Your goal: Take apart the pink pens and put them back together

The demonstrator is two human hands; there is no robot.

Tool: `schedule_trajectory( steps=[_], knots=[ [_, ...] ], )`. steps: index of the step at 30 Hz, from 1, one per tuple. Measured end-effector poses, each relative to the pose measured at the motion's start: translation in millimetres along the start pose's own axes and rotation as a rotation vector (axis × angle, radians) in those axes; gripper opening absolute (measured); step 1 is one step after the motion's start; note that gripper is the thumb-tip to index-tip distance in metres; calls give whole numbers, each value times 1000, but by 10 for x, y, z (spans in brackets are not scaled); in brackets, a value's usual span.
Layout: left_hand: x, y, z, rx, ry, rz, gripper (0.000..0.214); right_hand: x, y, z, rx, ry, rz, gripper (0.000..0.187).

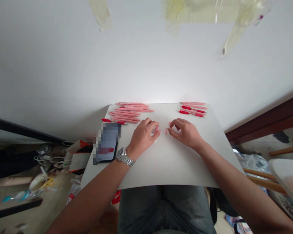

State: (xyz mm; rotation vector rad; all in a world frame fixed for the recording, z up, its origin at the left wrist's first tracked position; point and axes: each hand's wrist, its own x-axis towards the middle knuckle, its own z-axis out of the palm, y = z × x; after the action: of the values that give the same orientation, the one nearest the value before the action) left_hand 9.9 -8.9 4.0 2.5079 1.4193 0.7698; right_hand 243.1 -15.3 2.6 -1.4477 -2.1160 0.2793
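Work over the middle of the smooth white table [171, 165], where a short pink rod-shaped piece [166, 131] lies between the two hands, just beside the right thumb; contact with it cannot be confirmed. The left hand [143, 131] stands narrow, thumb and forefinger tips slightly apart, with a slim pink sliver [156, 129] showing in the gap; whether it is gripped cannot be told. The right hand [187, 133] curls into a similarly narrow pinch, and a small pink bit [170, 123] shows at its forefinger tip; its hold is likewise unclear. Pinch such parts lightly with the finger pads, since small rounded pieces are likely to roll or slip. Keep both hands low and level, and keep the loose piece in sight between them. Hold the left wrist clear of the flat dark-edged tablet-like device [114, 152] at near left. Avoid brushing the slender pink pens [130, 114] at far left or the mixed red and pink pens [199, 115] at far right.
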Motion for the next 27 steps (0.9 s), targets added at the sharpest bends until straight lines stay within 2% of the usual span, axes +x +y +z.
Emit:
schedule_trajectory(
  steps=[8,14,23,27],
  knots=[
    [25,32,69,42,-32,32,21,-22,-2,74,-56,-27,-118,21],
    [41,46,86,98,-52,41,16,-30,-10,109,-129,-30,-103,28],
    [53,25,101,81,-56,48,12,-30,-32,127,-157,-39,-88,22],
    [49,10,117,48,-19,51,14,-27,-21,134,-158,-50,-89,20]
  ],
)
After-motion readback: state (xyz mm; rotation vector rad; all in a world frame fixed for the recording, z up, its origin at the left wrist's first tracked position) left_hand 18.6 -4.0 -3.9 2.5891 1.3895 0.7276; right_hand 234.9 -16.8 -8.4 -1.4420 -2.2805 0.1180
